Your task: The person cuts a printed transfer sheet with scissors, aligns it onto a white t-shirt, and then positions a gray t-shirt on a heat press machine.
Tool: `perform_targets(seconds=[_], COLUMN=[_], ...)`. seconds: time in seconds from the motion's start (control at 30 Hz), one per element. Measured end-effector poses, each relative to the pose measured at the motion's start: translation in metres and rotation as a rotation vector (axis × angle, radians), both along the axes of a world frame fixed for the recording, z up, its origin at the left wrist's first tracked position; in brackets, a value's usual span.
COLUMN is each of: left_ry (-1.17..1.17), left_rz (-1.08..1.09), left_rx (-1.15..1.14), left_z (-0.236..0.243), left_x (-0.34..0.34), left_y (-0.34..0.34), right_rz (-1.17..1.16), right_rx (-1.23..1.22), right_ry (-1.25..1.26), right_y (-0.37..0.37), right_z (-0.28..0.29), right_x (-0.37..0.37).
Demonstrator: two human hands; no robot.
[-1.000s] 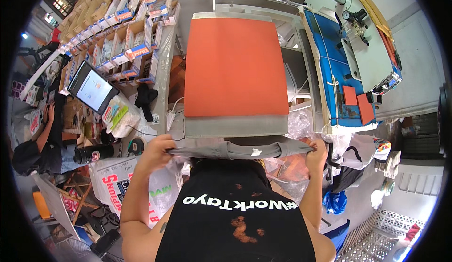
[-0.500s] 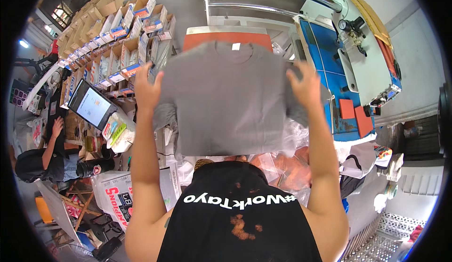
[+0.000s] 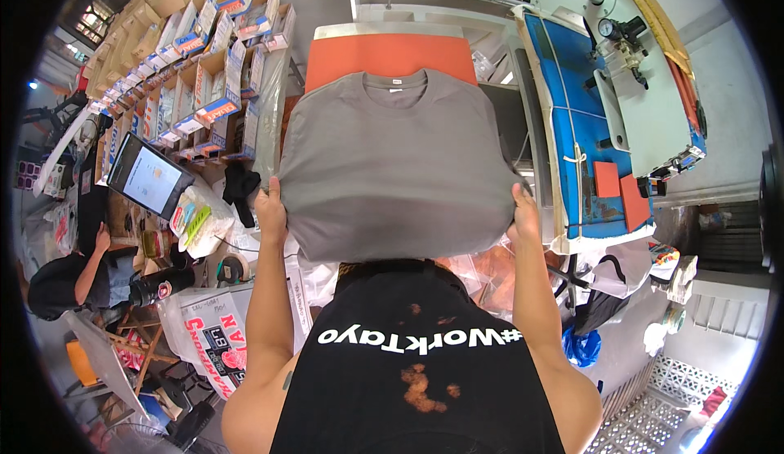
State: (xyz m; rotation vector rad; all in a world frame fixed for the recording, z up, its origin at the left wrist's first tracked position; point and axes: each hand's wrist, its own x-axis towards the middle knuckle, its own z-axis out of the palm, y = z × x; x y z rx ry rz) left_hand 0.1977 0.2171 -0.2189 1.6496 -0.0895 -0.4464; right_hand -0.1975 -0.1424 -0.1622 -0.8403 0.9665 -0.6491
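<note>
A dark grey T-shirt [image 3: 396, 168] is spread over an orange-red flat pad [image 3: 392, 52] in front of me. Its neckline with a small white label faces away, and the far part of the pad shows beyond the collar. My left hand [image 3: 271, 211] grips the shirt's left side, fingers partly hidden at the cloth. On the opposite edge, my right hand [image 3: 523, 213] is closed on the fabric in the same way. Between the hands the cloth shows soft sideways folds, and its near edge hangs close to my waist. The sleeves are out of sight.
Open cardboard boxes [image 3: 208, 86] stand in rows at left, near a laptop [image 3: 147, 178]. A blue-topped machine bed [image 3: 576, 119] with a pressure gauge [image 3: 608, 29] is on the right. Clear plastic bags [image 3: 494, 278] lie near my waist. Another person [image 3: 69, 287] sits at far left.
Both hands have come down toward me, from beside the shirt's shoulders to its lower sides, and now grip it. The sleeves have dropped from view; more of the orange-red pad shows.
</note>
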Motion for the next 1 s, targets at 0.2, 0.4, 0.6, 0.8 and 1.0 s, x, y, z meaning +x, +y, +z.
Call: perform_targets(seconds=[0.2, 0.4, 0.6, 0.8, 1.0], left_ry=[0.054, 0.100, 0.476, 0.333, -0.142], left_rz=[0.026, 0.020, -0.109, -0.016, -0.141], left_rx=[0.045, 0.070, 0.251, 0.264, 0.298], left_z=[0.027, 0.008, -0.038, -0.031, -0.053], left_x=[-0.047, -0.064, -0.054, -0.037, -0.001], left_y=[0.027, 0.049, 0.079, 0.075, 0.063], right_rz=[0.024, -0.023, 0.178, -0.356, -0.130], right_rx=[0.058, 0.131, -1.180, -1.302, -0.704], right_ry=[0.046, 0.065, 0.969, 1.273, 1.772], right_y=[0.037, 0.071, 0.075, -0.034, -0.104], right_z=[-0.004, -0.003, 0.035, 0.132, 0.131], right_x=[-0.046, -0.063, -0.047, -0.060, -0.098])
